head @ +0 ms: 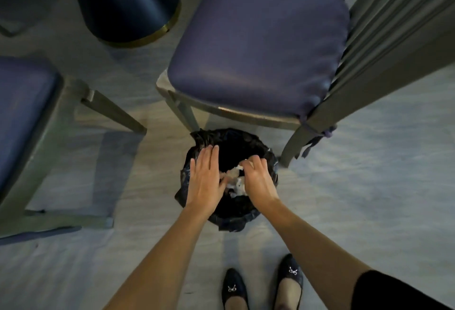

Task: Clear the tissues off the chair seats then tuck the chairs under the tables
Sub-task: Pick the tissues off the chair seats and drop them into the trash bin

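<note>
Both my hands hover over a small bin lined with a black bag on the floor in front of me. Crumpled white tissues show between the hands, over the bin's mouth. My left hand has its fingers straight and flat, its thumb side touching the tissues. My right hand has its fingers curled round part of the tissues. Just beyond the bin stands a chair with a purple seat cushion, bare of tissues. A second purple seat is at the left edge.
A dark blue round table base with a gold rim stands on the floor at the upper left. The near chair's grey slatted backrest rises at the right. My two black shoes are just behind the bin.
</note>
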The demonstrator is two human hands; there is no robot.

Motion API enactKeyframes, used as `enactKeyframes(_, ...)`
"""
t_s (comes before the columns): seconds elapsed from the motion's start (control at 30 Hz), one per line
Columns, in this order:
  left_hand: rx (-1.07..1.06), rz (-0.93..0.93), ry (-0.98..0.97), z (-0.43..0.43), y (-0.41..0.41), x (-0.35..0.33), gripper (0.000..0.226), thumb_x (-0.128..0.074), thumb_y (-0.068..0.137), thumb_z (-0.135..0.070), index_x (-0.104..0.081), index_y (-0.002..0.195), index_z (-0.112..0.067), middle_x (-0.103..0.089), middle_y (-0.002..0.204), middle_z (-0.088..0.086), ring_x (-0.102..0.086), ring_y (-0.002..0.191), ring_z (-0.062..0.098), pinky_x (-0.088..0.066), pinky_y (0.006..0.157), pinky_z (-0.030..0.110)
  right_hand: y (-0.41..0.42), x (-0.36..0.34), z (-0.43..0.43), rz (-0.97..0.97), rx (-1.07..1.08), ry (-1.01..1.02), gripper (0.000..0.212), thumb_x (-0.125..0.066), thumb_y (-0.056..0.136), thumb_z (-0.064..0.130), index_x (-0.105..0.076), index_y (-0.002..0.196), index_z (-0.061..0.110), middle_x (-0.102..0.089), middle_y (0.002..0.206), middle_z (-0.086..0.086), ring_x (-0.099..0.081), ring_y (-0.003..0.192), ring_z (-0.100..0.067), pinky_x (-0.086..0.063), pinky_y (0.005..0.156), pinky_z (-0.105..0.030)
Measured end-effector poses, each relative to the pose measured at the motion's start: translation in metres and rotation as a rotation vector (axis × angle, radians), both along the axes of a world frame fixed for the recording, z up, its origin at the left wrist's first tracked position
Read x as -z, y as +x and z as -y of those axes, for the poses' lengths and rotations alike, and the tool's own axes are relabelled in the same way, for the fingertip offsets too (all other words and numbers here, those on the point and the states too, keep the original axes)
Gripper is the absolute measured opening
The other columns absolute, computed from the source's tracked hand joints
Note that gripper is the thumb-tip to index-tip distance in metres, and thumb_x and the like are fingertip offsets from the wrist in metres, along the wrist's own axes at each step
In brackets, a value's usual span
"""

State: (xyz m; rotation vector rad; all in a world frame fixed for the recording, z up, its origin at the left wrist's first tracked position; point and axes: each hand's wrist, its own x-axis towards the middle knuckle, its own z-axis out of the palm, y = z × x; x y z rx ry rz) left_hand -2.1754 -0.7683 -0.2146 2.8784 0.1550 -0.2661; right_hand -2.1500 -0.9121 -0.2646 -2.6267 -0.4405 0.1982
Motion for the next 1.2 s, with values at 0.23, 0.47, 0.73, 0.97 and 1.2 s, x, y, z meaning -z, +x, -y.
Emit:
enactKeyframes(0.23,-0.088,-0.229,0.013,-0.007,-0.076,0.101,0.080,-0.046,0.093,-0.048,-0.003,0.150,-0.012,-0.012,0.156,0.007,-0.005,0.145,0.023,-0.006,0.115,0.052,-0.023,0.086,-0.013,-0.298,-0.030,-0.242,0.058,-0.050,0.088,-0.003,-0.031,0.141,0.011,-0.031,0.135,-0.016,-0.033,0.120,-0.035,-0.045,0.091,-0.040)
enactKeyframes(0.47,-0.171,-0.179,-0.036,-0.004,-0.086,0.131,0.075,-0.047,0.092,-0.047,-0.020,0.147,-0.004,-0.034,0.145,0.015,-0.026,0.137,0.029,-0.034,0.108,0.047,-0.013,0.093,-0.012,-0.368,-0.120,-0.245,0.078,-0.053,0.087,-0.001,-0.011,0.151,0.015,-0.026,0.144,-0.015,-0.035,0.129,-0.034,-0.045,0.096,-0.041)
enactKeyframes(0.73,-0.130,-0.258,0.071,0.034,-0.077,0.002,0.072,-0.038,0.095,-0.050,-0.008,0.149,-0.012,-0.024,0.151,0.006,-0.017,0.141,0.023,-0.018,0.112,0.056,-0.031,-0.036,0.044,-0.247,0.007,0.004,0.069,-0.054,0.092,0.011,-0.017,0.150,0.010,-0.025,0.153,-0.010,-0.025,0.139,-0.026,-0.035,0.108,-0.035)
enactKeyframes(0.97,0.018,-0.140,-0.013,0.136,-0.072,-0.153,0.071,-0.049,0.093,-0.042,-0.016,0.148,-0.011,-0.033,0.146,0.008,-0.025,0.138,0.023,-0.018,0.112,0.050,-0.065,-0.201,0.132,-0.176,0.254,0.045,0.082,-0.059,0.091,0.027,-0.006,0.151,0.007,-0.022,0.156,-0.010,-0.021,0.143,-0.024,-0.022,0.116,-0.038)
enactKeyframes(1.2,0.187,-0.043,-0.143,0.262,-0.032,-0.252,0.069,-0.051,0.093,-0.029,-0.015,0.148,-0.007,-0.031,0.147,0.013,-0.025,0.137,0.027,-0.017,0.116,0.039,-0.053,-0.296,0.246,-0.126,0.342,0.028,0.087,-0.060,0.091,0.032,-0.003,0.151,0.005,-0.019,0.157,-0.010,-0.020,0.144,-0.023,-0.018,0.118,-0.035)
